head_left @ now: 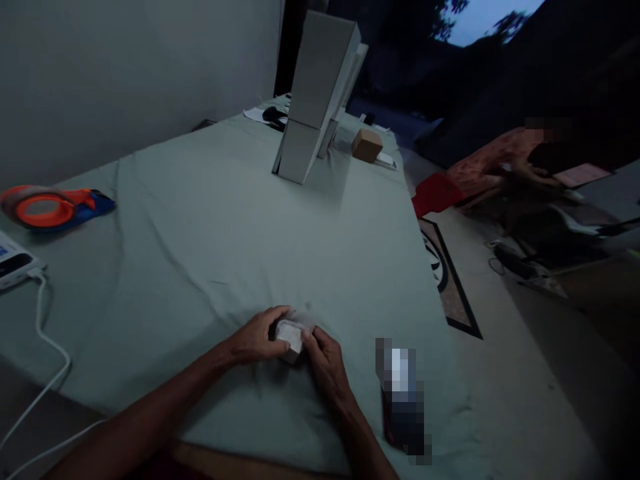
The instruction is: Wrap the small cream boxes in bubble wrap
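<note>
Both of my hands meet over a small white box (291, 335) near the front of a table covered in a pale green cloth (210, 220). My left hand (259, 337) curls round the box's left side. My right hand (325, 360) pinches its right edge with thumb and fingertips. The box rests on or just above the cloth; I cannot tell which.
A tall grey-white stand (315, 100) rises at the back, a small brown box (367, 145) beside it. An orange and blue tool (50, 207) and a white device (13, 263) with a cable (47, 347) lie at left. A dark object (405, 400) lies right. A person sits at far right.
</note>
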The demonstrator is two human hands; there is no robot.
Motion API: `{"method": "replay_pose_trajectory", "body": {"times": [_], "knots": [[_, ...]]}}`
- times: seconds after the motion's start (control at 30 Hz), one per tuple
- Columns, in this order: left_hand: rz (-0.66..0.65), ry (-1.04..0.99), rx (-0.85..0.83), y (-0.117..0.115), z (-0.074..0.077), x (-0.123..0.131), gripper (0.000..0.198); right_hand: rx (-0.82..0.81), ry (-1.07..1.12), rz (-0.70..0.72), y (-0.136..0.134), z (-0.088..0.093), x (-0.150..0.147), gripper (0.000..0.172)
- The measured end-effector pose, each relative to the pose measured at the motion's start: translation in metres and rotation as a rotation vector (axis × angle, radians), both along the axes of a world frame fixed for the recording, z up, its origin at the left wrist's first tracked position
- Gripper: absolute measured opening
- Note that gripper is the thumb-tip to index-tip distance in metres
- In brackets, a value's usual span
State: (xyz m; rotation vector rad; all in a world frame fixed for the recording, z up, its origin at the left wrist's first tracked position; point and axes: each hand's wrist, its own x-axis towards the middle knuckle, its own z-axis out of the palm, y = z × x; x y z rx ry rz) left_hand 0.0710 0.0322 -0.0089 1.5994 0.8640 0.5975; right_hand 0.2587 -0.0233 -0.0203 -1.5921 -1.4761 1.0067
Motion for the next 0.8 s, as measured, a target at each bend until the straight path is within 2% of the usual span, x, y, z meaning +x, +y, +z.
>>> {"method": "replay_pose_trajectory", "body": {"times": [0.17, 0.3, 0.5, 0.7, 0.8], "knots": [[-0.011, -0.121, -0.097, -0.002, -0.005, 0.005, 0.074, 0.041, -0.104, -0.067, -0.001, 0.003, -0.002, 0.038], [0.016, -0.122, -0.111, -0.001, -0.008, 0.010, 0.076, 0.048, 0.039, -0.051, -0.001, 0.002, -0.001, 0.030], [0.032, -0.143, -0.148, 0.000, -0.007, 0.013, 0.077, 0.033, 0.102, -0.087, -0.001, -0.006, -0.003, 0.036], [0.061, -0.104, -0.144, 0.002, -0.011, 0.012, 0.070, 0.113, -0.006, -0.047, -0.003, -0.007, 0.000, 0.043], [0.100, -0.105, -0.172, 0.002, -0.013, 0.015, 0.070, 0.082, -0.045, -0.022, -0.001, -0.005, 0.003, 0.043]]}}
